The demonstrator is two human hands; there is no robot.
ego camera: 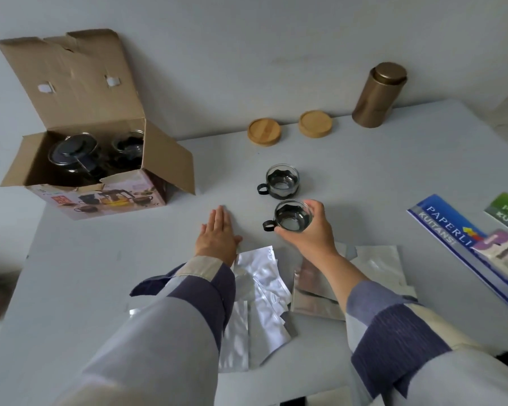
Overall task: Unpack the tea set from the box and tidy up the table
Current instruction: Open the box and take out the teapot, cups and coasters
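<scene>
A glass cup (292,219) is held by the curled fingers (314,209) of the right hand (308,230), low over the counter (129,273). A second cup (282,181) stands just beyond them. The left hand (217,235) lies flat, fingers straight; the box (100,159) lies beyond it, leftward.

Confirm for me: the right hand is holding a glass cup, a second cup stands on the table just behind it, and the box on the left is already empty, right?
Not quite. The head view shows the box still holds the glass teapot and another glass piece. The rest holds: the right hand grips a glass cup, and the second cup stands just behind it.
</scene>
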